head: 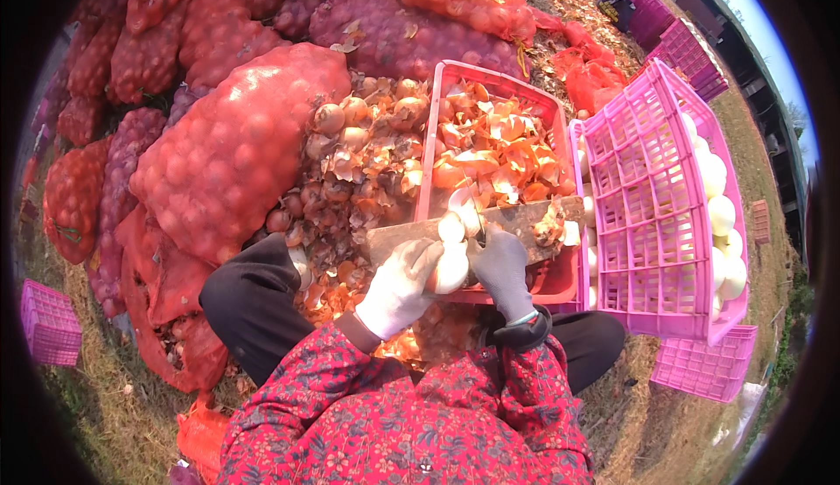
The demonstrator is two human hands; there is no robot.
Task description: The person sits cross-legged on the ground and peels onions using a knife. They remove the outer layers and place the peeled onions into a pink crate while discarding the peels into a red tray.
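Observation:
My left hand (399, 287), in a pale glove, grips a pale onion (451, 267) at the near edge of a wooden board (410, 236). More pale onion pieces (464, 206) sit just beyond it, against the board. My right hand (504, 272), in a grey glove, is closed around a knife, whose handle is hidden; the thin blade (480, 213) points away from me beside the onions. The board lies across a red plastic crate (430, 144) full of onion skins (505, 137). At the board's right end lie skin scraps and a pale cut piece (569, 233).
Unpeeled onions (354, 137) and loose skins lie left of the crate. Red mesh sacks of onions (243, 144) are piled further left and behind. A tilted pink crate (640, 196) with peeled onions (722, 216) stands close on the right, atop another crate. Pink crates (705, 363) stand around.

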